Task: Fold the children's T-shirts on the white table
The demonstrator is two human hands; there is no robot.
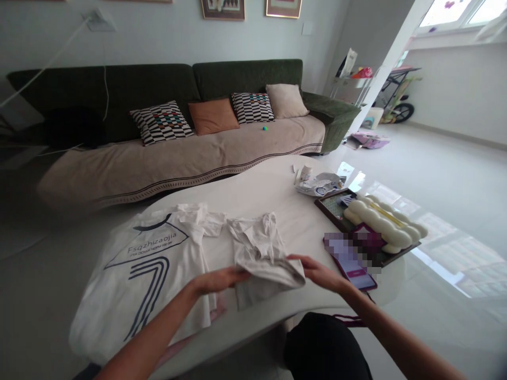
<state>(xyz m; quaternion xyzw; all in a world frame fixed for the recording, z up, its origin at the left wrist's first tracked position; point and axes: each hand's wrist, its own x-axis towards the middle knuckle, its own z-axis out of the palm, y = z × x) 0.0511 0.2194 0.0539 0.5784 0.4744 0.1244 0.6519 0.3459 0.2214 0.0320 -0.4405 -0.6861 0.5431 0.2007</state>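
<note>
A small light grey garment (259, 245) lies on the white table, its near edge lifted and folded back over itself. What kind of garment it is, I cannot tell; its far end is bunched and narrow. My left hand (222, 278) grips the left side of the raised edge, the fingertips partly hidden by cloth. At the right corner of the same edge, my right hand (317, 272) is closed on the fabric. To the left, a white T-shirt (154, 269) with dark lettering and a large striped 7 is spread out flat.
Right of the garment, a phone (350, 264) lies by a dark tray (328, 208) holding a cream puffy case (380, 219). A crumpled plastic packet (320, 184) sits behind them on the table (273, 179). Beyond stands a green sofa (245, 76) with several cushions.
</note>
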